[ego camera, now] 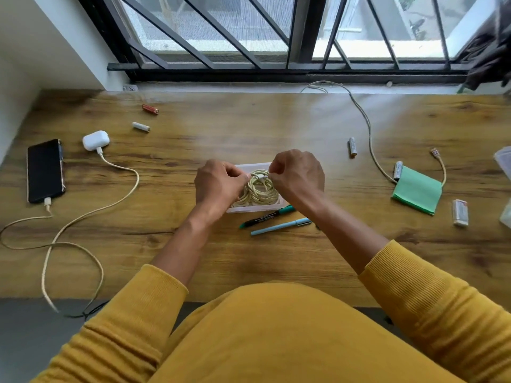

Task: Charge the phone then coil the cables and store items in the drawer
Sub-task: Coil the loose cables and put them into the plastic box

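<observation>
Near edge of table (249, 261): bare wood between the person's forearms. A loose cable (72, 244) loops at near left, one end trailing over the near edge.

Mid-table: two pens (279, 223) lie side by side, long axes running left-right, tips to the left, just in front of a clear tray (249, 210). Coiled cable (260, 190) sits over the tray, loops lying roughly flat. Left hand (218, 186) grips the coil's left side, fingers curled round the strands. Right hand (298, 175) pinches the white plug end at the coil's top.

Left: phone (44, 171) lies flat, long axis near-to-far, charge port toward the near edge, cable plugged in. White earbud case (95, 140) just beyond it, also plugged.

Right: green cloth (417, 190) with a second cable (367, 128) passing under it and running to the far edge. A battery (352, 147) nearby, more scattered at far left.

Far: window sill and black grille (249, 37).
</observation>
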`<state>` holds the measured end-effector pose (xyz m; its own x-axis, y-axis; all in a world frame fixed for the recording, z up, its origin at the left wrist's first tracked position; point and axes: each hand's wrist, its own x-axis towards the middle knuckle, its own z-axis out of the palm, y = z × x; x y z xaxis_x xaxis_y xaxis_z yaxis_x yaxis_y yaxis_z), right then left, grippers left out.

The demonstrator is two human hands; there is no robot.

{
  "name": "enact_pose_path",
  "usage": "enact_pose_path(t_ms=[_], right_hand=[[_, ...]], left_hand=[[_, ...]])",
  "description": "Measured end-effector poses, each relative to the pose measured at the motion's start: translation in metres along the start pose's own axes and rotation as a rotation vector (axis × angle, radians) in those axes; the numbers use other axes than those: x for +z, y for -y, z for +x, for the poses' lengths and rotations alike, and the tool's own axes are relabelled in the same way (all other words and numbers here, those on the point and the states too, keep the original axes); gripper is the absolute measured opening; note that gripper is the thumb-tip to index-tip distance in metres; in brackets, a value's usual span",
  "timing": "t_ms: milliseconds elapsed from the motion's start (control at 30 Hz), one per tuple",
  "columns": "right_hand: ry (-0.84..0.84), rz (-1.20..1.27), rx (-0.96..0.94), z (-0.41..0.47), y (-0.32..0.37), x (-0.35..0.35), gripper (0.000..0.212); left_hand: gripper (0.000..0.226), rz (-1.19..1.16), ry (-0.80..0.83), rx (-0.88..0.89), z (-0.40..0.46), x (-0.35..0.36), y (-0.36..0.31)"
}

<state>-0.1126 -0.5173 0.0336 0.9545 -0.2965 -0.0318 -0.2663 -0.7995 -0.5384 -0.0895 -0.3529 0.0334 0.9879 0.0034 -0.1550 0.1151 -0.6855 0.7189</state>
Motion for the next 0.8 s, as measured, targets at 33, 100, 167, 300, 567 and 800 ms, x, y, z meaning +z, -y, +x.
enact_pose_path(t_ms=[33, 100, 167, 300, 567, 800], right_hand=[[0.005, -0.035, -0.007, -0.001, 0.001, 0.002, 0.018], [0.021, -0.087, -0.018, -0.003, 0.0, 0.006, 0.02], [0.022, -0.123, -0.052, -0.008, -0.002, 0.009, 0.02], [-0.013, -0.203, -0.122, -0.012, -0.005, 0.008, 0.014], [-0.05, -0.258, -0.194, -0.015, -0.012, 0.009, 0.01], [-0.132, -0.23, -0.295, -0.022, -0.024, 0.009, 0.008]], left_hand=[[0.021, 0.003, 0.006, 0.011, 0.002, 0.0, 0.001], [0.017, 0.007, 0.02, 0.042, 0.006, 0.001, 0.001], [0.011, 0.038, 0.028, 0.095, 0.006, 0.004, 0.0], [0.005, 0.105, 0.008, 0.173, 0.006, 0.01, -0.003], [0.009, 0.257, 0.056, 0.261, 0.012, 0.017, -0.003], [0.008, 0.249, 0.076, 0.238, 0.01, 0.013, -0.008]])
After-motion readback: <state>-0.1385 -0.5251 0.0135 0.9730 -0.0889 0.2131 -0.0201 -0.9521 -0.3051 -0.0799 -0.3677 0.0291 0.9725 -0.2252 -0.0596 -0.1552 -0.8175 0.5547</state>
